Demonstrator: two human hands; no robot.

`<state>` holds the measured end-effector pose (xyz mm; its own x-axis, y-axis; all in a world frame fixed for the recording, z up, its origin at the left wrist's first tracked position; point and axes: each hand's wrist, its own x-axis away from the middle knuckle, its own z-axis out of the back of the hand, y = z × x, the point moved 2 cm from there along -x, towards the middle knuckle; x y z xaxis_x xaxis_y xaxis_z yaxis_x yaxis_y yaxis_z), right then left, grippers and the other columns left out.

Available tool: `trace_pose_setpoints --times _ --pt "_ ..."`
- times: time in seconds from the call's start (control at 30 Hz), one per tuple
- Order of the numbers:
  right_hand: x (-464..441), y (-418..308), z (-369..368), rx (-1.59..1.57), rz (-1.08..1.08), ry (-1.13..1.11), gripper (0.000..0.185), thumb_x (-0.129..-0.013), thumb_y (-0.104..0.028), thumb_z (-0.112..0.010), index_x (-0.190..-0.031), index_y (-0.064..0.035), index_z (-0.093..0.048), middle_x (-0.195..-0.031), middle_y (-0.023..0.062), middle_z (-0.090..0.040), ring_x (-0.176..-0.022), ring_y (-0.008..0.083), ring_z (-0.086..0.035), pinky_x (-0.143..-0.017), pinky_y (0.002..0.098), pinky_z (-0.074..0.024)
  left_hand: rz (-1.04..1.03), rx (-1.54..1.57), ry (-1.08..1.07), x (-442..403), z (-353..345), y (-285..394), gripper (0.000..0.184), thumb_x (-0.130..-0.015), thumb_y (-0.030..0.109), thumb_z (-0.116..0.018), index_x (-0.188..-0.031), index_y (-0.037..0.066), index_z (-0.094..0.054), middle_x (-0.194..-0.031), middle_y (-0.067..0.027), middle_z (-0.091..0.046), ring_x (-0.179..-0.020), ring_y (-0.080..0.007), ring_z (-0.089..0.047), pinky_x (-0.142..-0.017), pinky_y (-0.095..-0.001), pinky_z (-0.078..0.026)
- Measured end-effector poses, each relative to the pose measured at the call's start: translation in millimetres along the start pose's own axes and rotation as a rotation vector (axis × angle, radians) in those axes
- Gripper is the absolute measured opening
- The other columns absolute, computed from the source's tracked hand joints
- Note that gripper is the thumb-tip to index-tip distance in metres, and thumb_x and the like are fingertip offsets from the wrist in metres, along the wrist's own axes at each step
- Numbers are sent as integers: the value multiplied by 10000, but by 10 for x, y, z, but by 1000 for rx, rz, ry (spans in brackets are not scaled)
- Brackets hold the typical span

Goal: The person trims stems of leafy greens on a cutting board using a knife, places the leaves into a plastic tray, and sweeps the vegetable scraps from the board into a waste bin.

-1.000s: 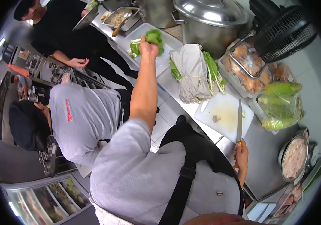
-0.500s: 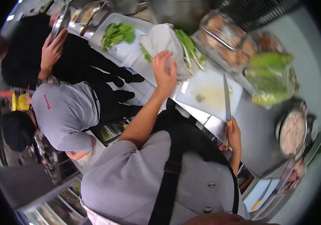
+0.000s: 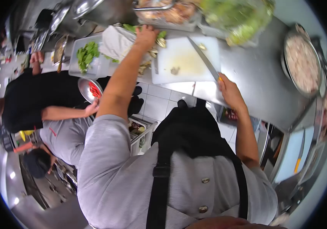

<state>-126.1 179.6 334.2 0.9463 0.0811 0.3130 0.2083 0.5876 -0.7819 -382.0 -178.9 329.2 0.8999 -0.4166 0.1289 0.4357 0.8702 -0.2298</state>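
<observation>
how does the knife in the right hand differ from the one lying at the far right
The held knife is gripped in the right hand; the other knife lies unheld on a pale blue surface. The held knife's handle is mostly hidden, while the other knife's yellow handle shows plainly. Both have long blades and yellow on the handle.

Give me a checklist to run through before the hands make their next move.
1. Knife held by its handle in the right hand: ok.
2. Left hand clear of the blade: ok, it is over by the wrapped greens.
3. Left hand's grip on those greens firm: cannot tell, the fingertips are unclear.
4. Cutting board free of scraps: not ok, small bits lie on it.
5. Room in the plastic tray: ok, the loose leaves cover only part of it.
</observation>
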Motion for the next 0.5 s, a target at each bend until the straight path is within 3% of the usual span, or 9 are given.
trace_pose_setpoints --times 0.03,0.1,0.2,0.3,0.33,0.43,0.5 --pt "23 57 -14 15 -2 19 405 -1074 -256 -491 -1423 -59 -548 -1009 259 -690 -927 410 -661 -848 455 -520 -29 9 134 4 -8 9 442 -932 93 -529 -1348 195 -639 -1381 -112 -561 -1373 -314 -434 -1120 -692 -273" --pt "62 107 -97 46 12 52 405 -1076 -230 -498 -1440 -57 -542 -877 169 -681 -761 270 -649 -771 393 -523 -28 11 177 55 166 111 422 -920 99 -563 -1333 163 -617 -1362 -126 -565 -1343 -323 -468 -1122 -674 -265" --pt "240 152 -141 -60 6 126 389 -1067 -243 -496 -1403 -60 -567 -982 249 -718 -898 405 -701 -844 457 -528 -23 153 292 194 367 409 428 -902 112 -609 -1328 137 -587 -1324 -138 -576 -1291 -332 -507 -1098 -652 -285" --pt "595 117 -85 -156 -139 160 389 -1064 -225 -505 -1413 -67 -570 -868 156 -700 -781 275 -682 -765 398 -538 -49 231 514 394 678 849 416 -914 85 -544 -1324 136 -594 -1211 -135 -600 -1207 -325 -543 -1082 -649 -295" --pt "706 114 -52 -198 -191 165 397 -1065 -227 -512 -1428 -76 -567 -807 92 -654 -706 175 -623 -690 346 -529 -67 268 621 437 746 987 425 -902 119 -567 -1326 135 -602 -1175 -149 -611 -1162 -336 -555 -1048 -642 -323" --pt "987 165 3 -175 -201 286 399 -1063 -226 -517 -1432 -84 -568 -823 90 -666 -696 167 -631 -661 340 -527 -21 281 550 558 812 1410 494 -909 204 -641 -1394 152 -561 -1191 -119 -609 -1148 -325 -557 -991 -609 -355" --pt "1205 191 53 -149 -207 325 396 -1062 -222 -524 -1432 -88 -567 -819 89 -665 -675 170 -629 -642 337 -527 60 343 273 660 577 1633 545 -964 319 -605 -1485 189 -507 -1355 -165 -545 -1300 -354 -486 -1082 -654 -304"
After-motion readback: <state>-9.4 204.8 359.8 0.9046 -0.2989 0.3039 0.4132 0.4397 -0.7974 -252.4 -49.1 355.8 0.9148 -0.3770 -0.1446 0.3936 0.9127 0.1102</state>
